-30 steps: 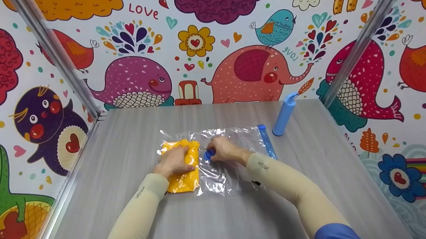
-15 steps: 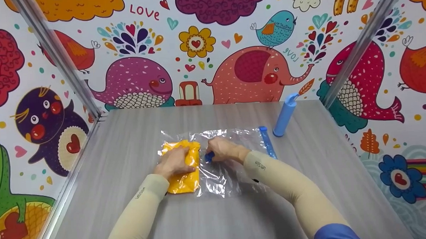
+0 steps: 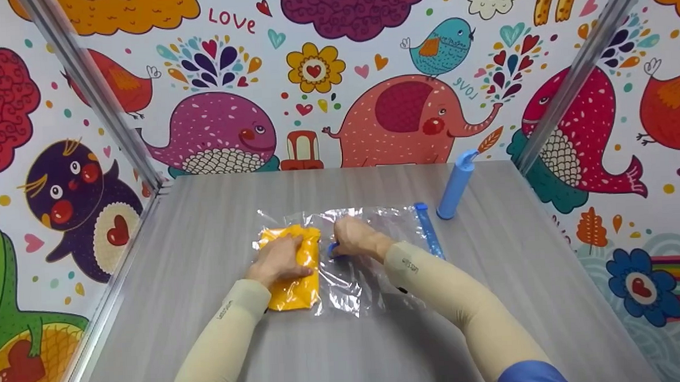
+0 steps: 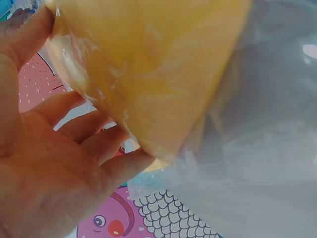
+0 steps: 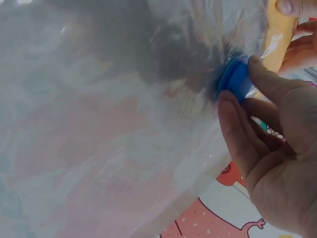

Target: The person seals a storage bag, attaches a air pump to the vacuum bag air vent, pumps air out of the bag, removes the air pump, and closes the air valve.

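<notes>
A clear plastic storage bag [image 3: 396,226] lies flat on the table, with a folded yellow thing [image 3: 307,255] inside its left end. My left hand [image 3: 277,260] rests on that yellow part, thumb spread from the fingers; its fingertips touch the film in the left wrist view. Near the bag's middle, my right hand [image 3: 354,236] pinches a round blue valve cap [image 5: 237,79] between thumb and fingers. Wrinkles run out from the cap in the film. Whether the cap is seated or loose on the valve cannot be told.
A blue zip strip [image 3: 429,233] closes off the bag's right end. Behind it to the right, a light blue hand pump [image 3: 456,186] stands on the grey wood-grain table [image 3: 336,357]. Printed cartoon walls and metal posts [image 3: 91,90] bound the table.
My right hand turns slightly at the blue cap, and the right forearm shifts a little to the left. The left hand stays in place on the yellow part.
</notes>
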Available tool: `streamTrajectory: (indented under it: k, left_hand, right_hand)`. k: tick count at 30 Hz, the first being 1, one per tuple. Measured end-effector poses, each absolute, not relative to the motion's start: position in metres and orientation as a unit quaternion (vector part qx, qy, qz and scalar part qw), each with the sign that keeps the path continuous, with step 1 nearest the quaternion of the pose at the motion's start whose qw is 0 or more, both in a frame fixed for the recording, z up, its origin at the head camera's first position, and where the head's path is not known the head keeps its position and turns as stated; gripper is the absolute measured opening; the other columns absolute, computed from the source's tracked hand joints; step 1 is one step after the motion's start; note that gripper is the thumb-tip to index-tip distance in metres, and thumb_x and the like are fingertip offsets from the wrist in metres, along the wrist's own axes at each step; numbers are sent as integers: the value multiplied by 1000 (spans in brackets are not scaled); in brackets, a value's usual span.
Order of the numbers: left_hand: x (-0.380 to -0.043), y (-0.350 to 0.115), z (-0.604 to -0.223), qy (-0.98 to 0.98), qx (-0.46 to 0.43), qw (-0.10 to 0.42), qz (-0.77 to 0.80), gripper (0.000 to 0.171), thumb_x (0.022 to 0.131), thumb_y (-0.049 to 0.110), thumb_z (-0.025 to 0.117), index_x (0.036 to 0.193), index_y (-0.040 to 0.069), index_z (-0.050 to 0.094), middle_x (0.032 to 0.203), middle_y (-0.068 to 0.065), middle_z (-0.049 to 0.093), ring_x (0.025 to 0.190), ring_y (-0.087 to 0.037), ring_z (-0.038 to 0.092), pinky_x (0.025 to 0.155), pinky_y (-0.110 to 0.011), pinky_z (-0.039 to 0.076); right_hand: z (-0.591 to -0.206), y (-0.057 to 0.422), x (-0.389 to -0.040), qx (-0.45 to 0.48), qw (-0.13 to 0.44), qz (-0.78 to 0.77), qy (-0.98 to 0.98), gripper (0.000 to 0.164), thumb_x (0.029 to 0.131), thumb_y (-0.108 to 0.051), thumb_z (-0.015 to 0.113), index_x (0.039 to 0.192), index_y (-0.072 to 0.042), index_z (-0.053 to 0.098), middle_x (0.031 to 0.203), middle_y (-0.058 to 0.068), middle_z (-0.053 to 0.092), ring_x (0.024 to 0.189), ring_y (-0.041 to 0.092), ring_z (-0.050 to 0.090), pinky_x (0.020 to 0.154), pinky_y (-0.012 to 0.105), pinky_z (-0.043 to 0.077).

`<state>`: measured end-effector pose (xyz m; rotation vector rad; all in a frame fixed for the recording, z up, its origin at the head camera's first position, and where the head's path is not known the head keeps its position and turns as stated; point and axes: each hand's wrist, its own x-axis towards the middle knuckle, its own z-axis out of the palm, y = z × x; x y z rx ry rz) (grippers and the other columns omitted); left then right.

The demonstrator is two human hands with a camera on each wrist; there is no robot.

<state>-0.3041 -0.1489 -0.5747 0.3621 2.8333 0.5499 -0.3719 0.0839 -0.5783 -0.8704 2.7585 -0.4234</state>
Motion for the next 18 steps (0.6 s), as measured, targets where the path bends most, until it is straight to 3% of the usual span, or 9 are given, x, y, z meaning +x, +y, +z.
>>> streamTrajectory:
  k: [4, 6, 13, 18]
  left_hand:
    - [-305, -148, -575, 967, 122, 116, 191, 89, 89, 40, 96, 161, 3, 58, 157, -25, 67, 143, -44, 65, 129, -57, 49]
    - [-305, -148, -575, 966, 117, 122, 195, 90, 90, 40, 95, 163, 4, 56, 162, -25, 63, 147, -45, 62, 131, -58, 47]
    - [-302, -147, -573, 964, 94, 141, 207, 91, 92, 38, 94, 167, 7, 52, 173, -25, 51, 158, -47, 52, 137, -61, 39]
    - [-301, -146, -572, 964, 100, 138, 204, 91, 93, 39, 92, 167, 6, 51, 174, -26, 48, 162, -48, 48, 138, -62, 36]
  right_hand:
    - [-579, 81, -368, -275, 96, -148, 945, 37, 89, -31, 95, 72, -9, 71, 63, -1, 63, 59, 15, 53, 57, 36, 54]
    - [-565, 78, -356, -258, 99, -148, 950, 35, 91, -26, 94, 73, -7, 71, 63, 0, 61, 59, 16, 52, 57, 34, 52]
    - [-569, 78, -351, -226, 100, -152, 957, 34, 94, -34, 92, 80, -11, 70, 66, -7, 53, 60, 11, 49, 54, 24, 40]
    - [-565, 80, -349, -209, 110, -141, 961, 41, 96, -46, 89, 84, -10, 74, 69, -3, 61, 61, 12, 53, 55, 26, 46]
